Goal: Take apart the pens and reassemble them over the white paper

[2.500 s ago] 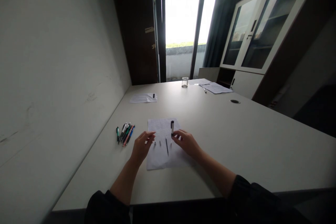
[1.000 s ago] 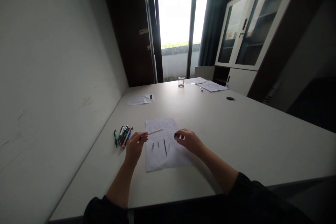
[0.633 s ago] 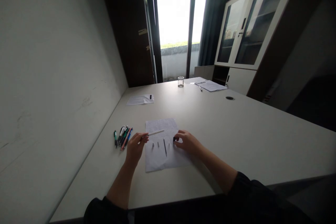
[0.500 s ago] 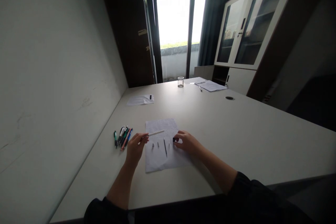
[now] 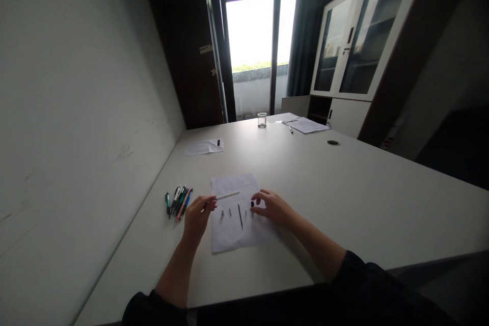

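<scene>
My left hand (image 5: pixel 198 216) pinches a white pen barrel (image 5: pixel 228 196), which points right over the printed paper sheet (image 5: pixel 229 239). On the sheet stands a row of small parts: a metallic pen tip (image 5: pixel 222 212), a small piece like a spring (image 5: pixel 230 211), a dark pen refill (image 5: pixel 240 217) and a pale little piece (image 5: pixel 246 211) too small to name. At the row's right end is a short black piece (image 5: pixel 252 204), like a pen grip. My right hand (image 5: pixel 273 207) is around it, thumb and forefinger apart, with a gap to the piece visible.
Several pens (image 5: pixel 179 202) lie in a bunch left of my left hand, near the wall. Farther back are a sheet in a clear sleeve (image 5: pixel 204 147), a glass jar (image 5: pixel 262 120), stacked papers (image 5: pixel 305 125) with a pen (image 5: pixel 291 130), and a round desk hole (image 5: pixel 333 143).
My right thumb and forefinger have parted from the black piece, which now rests on the paper. My left hand keeps the white barrel in the same place.
</scene>
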`<state>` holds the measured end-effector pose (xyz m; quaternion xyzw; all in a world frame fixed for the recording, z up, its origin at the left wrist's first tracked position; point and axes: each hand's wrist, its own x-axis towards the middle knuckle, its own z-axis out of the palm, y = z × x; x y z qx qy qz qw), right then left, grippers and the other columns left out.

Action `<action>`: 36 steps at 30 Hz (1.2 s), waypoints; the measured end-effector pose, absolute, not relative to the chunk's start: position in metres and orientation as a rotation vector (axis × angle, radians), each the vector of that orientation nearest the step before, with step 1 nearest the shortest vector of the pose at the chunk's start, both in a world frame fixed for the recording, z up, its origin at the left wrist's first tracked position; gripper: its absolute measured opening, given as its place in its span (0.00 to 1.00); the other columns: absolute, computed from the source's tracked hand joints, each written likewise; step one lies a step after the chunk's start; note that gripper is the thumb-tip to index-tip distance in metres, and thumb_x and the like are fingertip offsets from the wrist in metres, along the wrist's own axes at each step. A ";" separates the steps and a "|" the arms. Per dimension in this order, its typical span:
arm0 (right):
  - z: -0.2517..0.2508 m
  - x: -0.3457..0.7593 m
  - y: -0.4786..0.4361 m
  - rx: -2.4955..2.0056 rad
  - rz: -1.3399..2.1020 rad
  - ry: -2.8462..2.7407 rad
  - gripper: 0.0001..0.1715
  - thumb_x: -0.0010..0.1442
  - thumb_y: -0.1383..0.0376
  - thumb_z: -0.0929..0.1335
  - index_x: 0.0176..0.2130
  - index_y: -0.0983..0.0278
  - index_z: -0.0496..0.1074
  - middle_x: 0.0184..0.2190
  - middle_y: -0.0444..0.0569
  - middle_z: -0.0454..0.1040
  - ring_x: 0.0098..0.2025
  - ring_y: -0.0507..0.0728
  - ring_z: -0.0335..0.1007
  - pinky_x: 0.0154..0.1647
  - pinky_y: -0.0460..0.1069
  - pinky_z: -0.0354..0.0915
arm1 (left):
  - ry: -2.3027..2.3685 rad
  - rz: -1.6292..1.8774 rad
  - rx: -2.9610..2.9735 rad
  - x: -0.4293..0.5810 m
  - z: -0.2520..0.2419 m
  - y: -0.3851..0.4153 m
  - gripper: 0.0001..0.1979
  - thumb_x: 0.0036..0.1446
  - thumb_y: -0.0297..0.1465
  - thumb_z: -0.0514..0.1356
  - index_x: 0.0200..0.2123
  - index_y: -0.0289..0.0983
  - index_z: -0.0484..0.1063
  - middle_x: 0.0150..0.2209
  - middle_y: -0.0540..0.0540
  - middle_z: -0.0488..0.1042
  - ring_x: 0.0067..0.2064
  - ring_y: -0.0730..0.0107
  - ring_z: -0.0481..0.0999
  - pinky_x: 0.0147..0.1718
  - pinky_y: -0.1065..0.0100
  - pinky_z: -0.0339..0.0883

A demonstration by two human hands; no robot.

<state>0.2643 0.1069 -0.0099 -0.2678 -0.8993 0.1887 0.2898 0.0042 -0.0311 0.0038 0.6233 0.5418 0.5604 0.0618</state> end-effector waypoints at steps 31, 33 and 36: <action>0.019 0.265 0.085 -0.628 0.908 -1.878 0.15 0.61 0.55 0.69 0.41 0.62 0.77 0.31 0.48 0.80 0.29 0.55 0.73 0.31 0.48 0.70 | 1.652 1.578 1.910 0.001 -0.002 -0.027 0.06 0.62 0.34 0.60 0.37 0.39 0.77 0.30 0.49 0.77 0.29 0.71 0.77 0.30 0.71 0.73; 0.020 0.266 0.087 -0.651 0.924 -1.839 0.15 0.61 0.55 0.69 0.42 0.62 0.77 0.32 0.49 0.81 0.29 0.55 0.74 0.31 0.49 0.71 | 1.657 1.604 1.886 -0.001 -0.003 -0.027 0.07 0.62 0.34 0.60 0.37 0.38 0.76 0.30 0.49 0.77 0.30 0.71 0.78 0.30 0.70 0.73; 0.021 0.268 0.088 -0.689 0.881 -1.834 0.15 0.61 0.55 0.68 0.41 0.62 0.77 0.31 0.49 0.81 0.28 0.55 0.73 0.31 0.49 0.70 | 1.666 1.605 1.871 -0.003 -0.005 -0.027 0.08 0.62 0.35 0.60 0.37 0.38 0.76 0.31 0.48 0.77 0.31 0.70 0.78 0.30 0.70 0.74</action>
